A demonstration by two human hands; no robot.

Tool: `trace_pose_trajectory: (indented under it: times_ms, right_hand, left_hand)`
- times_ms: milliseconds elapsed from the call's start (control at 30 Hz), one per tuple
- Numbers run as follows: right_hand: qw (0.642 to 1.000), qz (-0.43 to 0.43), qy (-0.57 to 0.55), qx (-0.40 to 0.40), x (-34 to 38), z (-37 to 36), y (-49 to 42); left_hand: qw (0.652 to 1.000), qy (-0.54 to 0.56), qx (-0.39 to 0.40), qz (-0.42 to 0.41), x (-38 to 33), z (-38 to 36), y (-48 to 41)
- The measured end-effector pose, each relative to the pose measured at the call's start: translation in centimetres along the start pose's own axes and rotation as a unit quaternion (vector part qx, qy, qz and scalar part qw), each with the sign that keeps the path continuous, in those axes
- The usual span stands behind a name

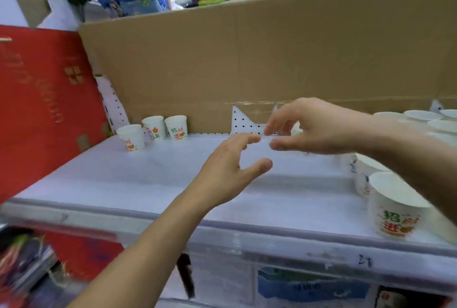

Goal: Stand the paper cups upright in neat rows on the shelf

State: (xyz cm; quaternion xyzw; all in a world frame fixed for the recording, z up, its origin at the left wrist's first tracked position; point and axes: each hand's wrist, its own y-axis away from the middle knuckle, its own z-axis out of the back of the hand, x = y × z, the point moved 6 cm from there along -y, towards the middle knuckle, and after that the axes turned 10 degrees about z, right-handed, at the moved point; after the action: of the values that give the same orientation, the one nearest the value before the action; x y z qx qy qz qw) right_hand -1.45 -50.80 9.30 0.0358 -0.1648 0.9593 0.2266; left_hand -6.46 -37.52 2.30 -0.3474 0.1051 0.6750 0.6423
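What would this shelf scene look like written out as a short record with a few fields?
left hand: open, over the middle of the shelf, holding nothing
right hand: open, just beyond the left one, nothing seen in it
left cups: three, upright, at the back left corner
right cups: several, upright, at the right end, partly hidden by the right arm
backing: cardboard sheet behind the shelf
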Motion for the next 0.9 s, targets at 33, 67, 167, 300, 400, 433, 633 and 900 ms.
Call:
trace_pose_trajectory:
  times_ms: [33, 67, 167, 300, 400, 433, 633, 900]
  right_hand:
    - [1.000, -0.001, -0.008, -0.003, 0.3, -1.0, -2.3]
    - [1.000, -0.001, -0.018, -0.005, 0.6, -2.1, -4.6]
    - [0.998, -0.009, -0.055, -0.001, 1.0, -6.0, -11.0]
    - [0.990, -0.072, -0.122, -0.001, 0.6, -10.3, -18.0]
    - [0.972, -0.140, -0.189, -0.025, 0.3, -12.8, -22.5]
    - [0.965, -0.162, -0.203, -0.036, 0.0, -13.6, -23.9]
    - [0.959, -0.238, -0.129, -0.080, -1.3, -16.9, -30.7]
    - [0.944, -0.302, -0.074, -0.107, -1.6, -18.6, -32.5]
  left_hand:
    - [1.000, -0.009, -0.004, 0.011, 1.9, 1.1, -0.4]
    - [1.000, -0.018, -0.011, 0.023, 3.8, 2.4, -0.9]
    - [0.995, -0.040, -0.050, 0.072, 10.4, 6.9, -2.6]
    - [0.975, -0.044, -0.147, 0.162, 19.7, 14.1, -5.1]
    - [0.962, -0.008, -0.168, 0.215, 24.5, 18.0, -7.0]
    - [0.961, -0.001, -0.157, 0.229, 25.8, 18.7, -7.7]
    - [0.965, 0.018, -0.075, 0.250, 30.1, 19.8, -11.4]
    - [0.969, -0.019, -0.057, 0.241, 31.6, 19.5, -12.8]
